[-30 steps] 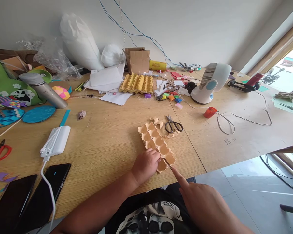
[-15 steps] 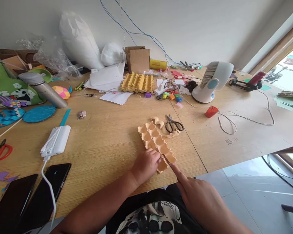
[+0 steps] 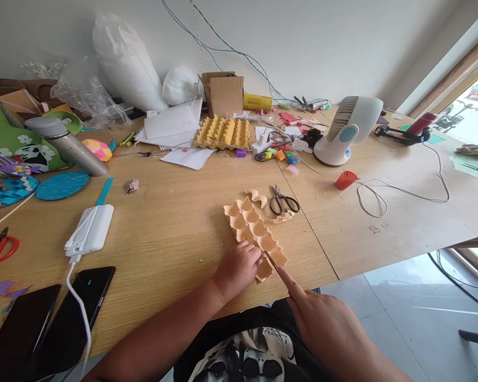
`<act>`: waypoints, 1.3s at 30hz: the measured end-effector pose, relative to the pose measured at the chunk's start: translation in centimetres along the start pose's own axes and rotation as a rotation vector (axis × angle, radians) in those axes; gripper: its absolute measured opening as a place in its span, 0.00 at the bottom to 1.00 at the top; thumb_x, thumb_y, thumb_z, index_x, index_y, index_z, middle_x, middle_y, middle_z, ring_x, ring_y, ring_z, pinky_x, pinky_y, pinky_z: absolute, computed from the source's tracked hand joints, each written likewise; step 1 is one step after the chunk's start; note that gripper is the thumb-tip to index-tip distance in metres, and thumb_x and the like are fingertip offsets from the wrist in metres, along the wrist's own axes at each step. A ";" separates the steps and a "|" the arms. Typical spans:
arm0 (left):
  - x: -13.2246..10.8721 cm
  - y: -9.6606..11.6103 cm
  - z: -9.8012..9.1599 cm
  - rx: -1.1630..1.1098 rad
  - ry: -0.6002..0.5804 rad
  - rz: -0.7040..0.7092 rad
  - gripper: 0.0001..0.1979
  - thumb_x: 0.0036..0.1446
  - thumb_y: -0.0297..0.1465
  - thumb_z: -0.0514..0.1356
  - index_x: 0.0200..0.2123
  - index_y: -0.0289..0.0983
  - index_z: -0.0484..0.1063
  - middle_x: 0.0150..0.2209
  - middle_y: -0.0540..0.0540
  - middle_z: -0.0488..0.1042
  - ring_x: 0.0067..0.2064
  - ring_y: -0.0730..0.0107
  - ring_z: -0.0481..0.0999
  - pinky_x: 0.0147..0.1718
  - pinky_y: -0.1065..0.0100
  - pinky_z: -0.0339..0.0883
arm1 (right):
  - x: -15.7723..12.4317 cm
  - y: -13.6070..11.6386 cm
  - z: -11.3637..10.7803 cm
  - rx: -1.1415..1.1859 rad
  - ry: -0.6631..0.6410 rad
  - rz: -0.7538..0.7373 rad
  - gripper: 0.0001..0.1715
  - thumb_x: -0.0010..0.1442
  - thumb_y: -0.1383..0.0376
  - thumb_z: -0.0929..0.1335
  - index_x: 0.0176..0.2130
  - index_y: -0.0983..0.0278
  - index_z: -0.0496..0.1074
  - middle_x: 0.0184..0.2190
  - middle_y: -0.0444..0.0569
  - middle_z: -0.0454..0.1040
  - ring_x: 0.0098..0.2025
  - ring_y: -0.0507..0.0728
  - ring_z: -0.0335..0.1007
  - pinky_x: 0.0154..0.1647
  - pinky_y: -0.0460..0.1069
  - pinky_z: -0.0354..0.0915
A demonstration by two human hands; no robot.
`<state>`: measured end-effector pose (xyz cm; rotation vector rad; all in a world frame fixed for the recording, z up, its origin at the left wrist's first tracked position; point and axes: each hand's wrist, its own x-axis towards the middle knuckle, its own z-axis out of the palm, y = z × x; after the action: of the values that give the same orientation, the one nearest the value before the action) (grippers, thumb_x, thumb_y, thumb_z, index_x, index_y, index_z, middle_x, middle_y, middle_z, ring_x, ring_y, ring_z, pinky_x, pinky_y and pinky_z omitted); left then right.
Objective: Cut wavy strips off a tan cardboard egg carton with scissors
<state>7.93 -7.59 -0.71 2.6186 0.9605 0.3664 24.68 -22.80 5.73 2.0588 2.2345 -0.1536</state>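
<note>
A tan pulp egg carton strip (image 3: 258,225) with two rows of cups lies slanted at the table's front edge. Curled over its near left side, my left hand (image 3: 239,268) grips it. My right hand (image 3: 316,307) is closed round a thin, dark-bladed knife (image 3: 271,262), index finger stretched along it. The blade's tip meets the carton beside my left fingers; the knife's handle is hidden in my palm. Beyond the carton rest black-handled scissors (image 3: 282,201), a curved cut-off carton piece (image 3: 257,198) and another torn carton scrap (image 3: 282,217).
A yellow egg tray (image 3: 223,133) and cardboard box (image 3: 225,94) stand at the back. To the right are a white fan (image 3: 348,130) and a red cup (image 3: 346,180) with thin sticks. Leftward lie a power bank (image 3: 91,229), phones (image 3: 74,313) and red-handled scissors (image 3: 0,248).
The view has shifted very slightly. Both hands, the knife and the egg carton keep practically the same positions.
</note>
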 end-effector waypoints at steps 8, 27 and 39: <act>-0.1 0.1 0.1 -0.012 0.019 0.003 0.08 0.63 0.25 0.58 0.30 0.38 0.67 0.33 0.48 0.75 0.40 0.64 0.72 0.38 0.63 0.63 | 1.0 -0.7 -0.5 -0.057 -0.133 0.046 0.48 0.59 0.75 0.65 0.74 0.63 0.51 0.22 0.46 0.78 0.21 0.53 0.74 0.20 0.52 0.36; -0.1 0.2 0.3 0.000 0.032 -0.009 0.09 0.64 0.26 0.56 0.30 0.39 0.69 0.33 0.48 0.75 0.40 0.63 0.72 0.38 0.63 0.63 | 0.7 -1.4 -1.1 -0.087 -0.340 0.106 0.51 0.57 0.79 0.62 0.75 0.64 0.46 0.24 0.51 0.80 0.24 0.57 0.78 0.18 0.50 0.40; -0.1 0.1 0.4 -0.013 0.032 -0.014 0.10 0.65 0.26 0.56 0.29 0.38 0.69 0.32 0.47 0.75 0.40 0.63 0.72 0.38 0.63 0.63 | -0.6 -0.8 0.0 -0.103 -0.197 0.066 0.55 0.51 0.81 0.66 0.73 0.62 0.52 0.18 0.45 0.76 0.16 0.52 0.70 0.16 0.50 0.35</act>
<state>8.07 -7.80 -0.99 2.6010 0.9831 0.4113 23.88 -23.43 5.86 1.9673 2.0142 -0.2210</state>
